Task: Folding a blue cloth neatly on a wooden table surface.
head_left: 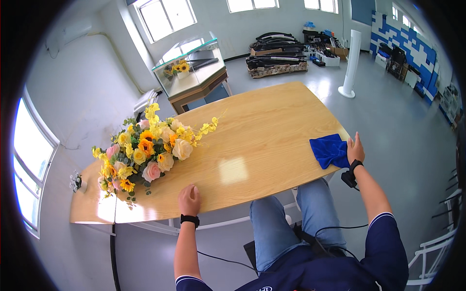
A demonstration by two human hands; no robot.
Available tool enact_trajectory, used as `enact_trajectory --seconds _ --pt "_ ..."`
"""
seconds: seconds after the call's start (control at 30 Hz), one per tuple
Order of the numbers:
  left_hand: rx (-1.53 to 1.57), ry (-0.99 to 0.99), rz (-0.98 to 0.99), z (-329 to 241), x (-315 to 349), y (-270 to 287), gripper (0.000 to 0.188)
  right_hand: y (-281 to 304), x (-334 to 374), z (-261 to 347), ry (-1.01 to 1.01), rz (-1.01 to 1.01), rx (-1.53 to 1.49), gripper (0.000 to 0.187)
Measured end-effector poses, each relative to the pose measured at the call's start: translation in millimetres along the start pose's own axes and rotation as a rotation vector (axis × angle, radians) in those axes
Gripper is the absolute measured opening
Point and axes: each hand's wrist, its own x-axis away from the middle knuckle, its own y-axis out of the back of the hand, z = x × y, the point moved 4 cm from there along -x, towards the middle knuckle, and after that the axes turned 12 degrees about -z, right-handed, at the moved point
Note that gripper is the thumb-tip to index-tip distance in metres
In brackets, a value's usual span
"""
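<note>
While my left hand [189, 200] lay loosely curled, well apart, the blue cloth [329, 151] sat at the bench's [264, 126] right end, touching my right hand [356, 149] from the left (gripped or not, I couldn't tell).

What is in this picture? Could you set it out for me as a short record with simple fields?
Left hand: at the table's near edge, no object visible in it
Right hand: at the right side of the blue cloth; whether it grips it is unclear
Cloth: rumpled, at the table's right end
Table: light wood, glossy
Flower arrangement: yellow, orange, pink and cream blooms, toward the table's left
Background: glass display case, white upright column on the floor
</note>
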Motion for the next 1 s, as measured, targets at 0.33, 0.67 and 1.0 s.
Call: enact_trajectory --seconds 0.33,0.67,1.0 --pt "-0.011 0.018 0.017 0 0 -5 0.014 -11 -5 -26 -0.181 0.048 -0.770 0.051" --pt "-0.039 -0.048 -0.032 -9 -2 10 0.009 41 53 67 0.452 0.099 -0.258 0.065" --pt "0.419 -0.408 0.032 -126 16 10 0.005 26 57 88 0.445 0.498 0.211 0.070"
